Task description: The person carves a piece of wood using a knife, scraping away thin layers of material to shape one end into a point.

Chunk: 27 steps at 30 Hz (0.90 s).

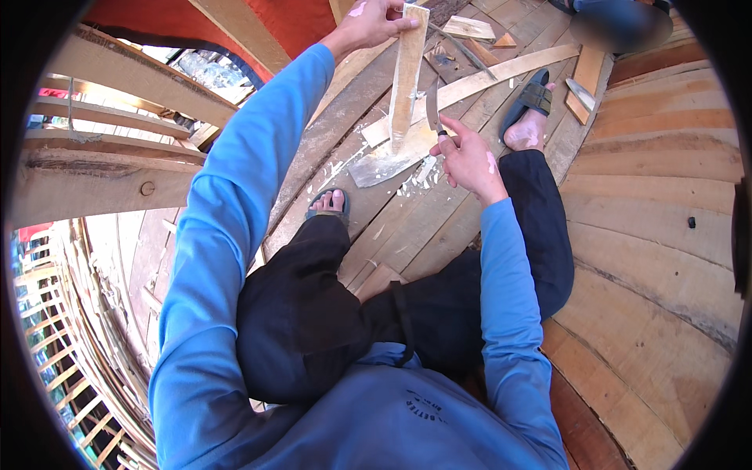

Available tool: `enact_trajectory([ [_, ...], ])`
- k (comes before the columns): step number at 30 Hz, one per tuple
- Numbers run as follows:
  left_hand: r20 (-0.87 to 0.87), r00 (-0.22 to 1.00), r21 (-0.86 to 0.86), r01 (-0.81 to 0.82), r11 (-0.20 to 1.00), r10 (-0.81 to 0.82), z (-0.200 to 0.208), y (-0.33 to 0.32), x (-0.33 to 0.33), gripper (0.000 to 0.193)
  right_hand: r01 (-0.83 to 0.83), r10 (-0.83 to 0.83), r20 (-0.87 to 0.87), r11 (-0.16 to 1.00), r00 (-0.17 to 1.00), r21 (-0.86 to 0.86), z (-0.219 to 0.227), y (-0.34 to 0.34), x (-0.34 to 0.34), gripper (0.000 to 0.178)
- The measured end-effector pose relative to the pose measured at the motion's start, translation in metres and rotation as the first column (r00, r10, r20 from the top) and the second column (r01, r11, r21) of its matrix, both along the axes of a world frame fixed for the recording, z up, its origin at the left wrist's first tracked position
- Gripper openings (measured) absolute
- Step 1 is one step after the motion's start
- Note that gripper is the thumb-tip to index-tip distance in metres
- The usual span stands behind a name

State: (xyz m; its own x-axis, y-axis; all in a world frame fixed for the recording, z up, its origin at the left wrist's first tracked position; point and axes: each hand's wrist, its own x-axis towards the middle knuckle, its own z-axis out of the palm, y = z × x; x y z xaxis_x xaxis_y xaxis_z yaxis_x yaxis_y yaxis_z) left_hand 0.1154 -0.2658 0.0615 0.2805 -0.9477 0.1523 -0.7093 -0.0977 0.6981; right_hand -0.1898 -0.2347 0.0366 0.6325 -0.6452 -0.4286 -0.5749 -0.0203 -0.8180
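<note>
My left hand (371,27) is closed around the upper end of a narrow wooden slat (409,70). The slat stands nearly upright, and its tapered lower end meets a pale flat piece of wood (376,168) on the floor. In my right hand (470,160) is a knife (432,106), gripped by its handle with the blade pointing up and away from me. The blade is just right of the slat, and I see a small gap between them. Pale wood shavings (423,174) lie scattered around the slat's foot.
A long pale plank (478,88) lies across the floor behind the slat. Offcuts (468,28) lie beyond it. At right, a short board (586,78) carries a pointed pale piece. Wooden beams (117,184) line the left; a plank wall (650,204) curves along the right. My sandalled feet flank the shavings.
</note>
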Motion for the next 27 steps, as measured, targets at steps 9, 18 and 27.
enact_trajectory([
  [9,-0.336,0.941,-0.053,0.019,0.998,-0.036,-0.013,-0.003,-0.002,0.023,-0.017,0.014,0.023,0.990,1.000,0.140,-0.038,0.023,-0.012,0.050],
  [18,-0.299,0.954,-0.015,0.029,0.999,-0.033,-0.011,-0.009,-0.008,0.024,0.009,-0.017,0.054,0.990,0.998,0.138,-0.046,0.017,-0.005,0.050],
  [27,-0.266,0.964,-0.035,0.018,0.999,-0.027,-0.005,-0.004,-0.012,0.026,0.012,-0.022,0.073,0.992,0.997,0.126,-0.044,0.020,0.003,0.050],
])
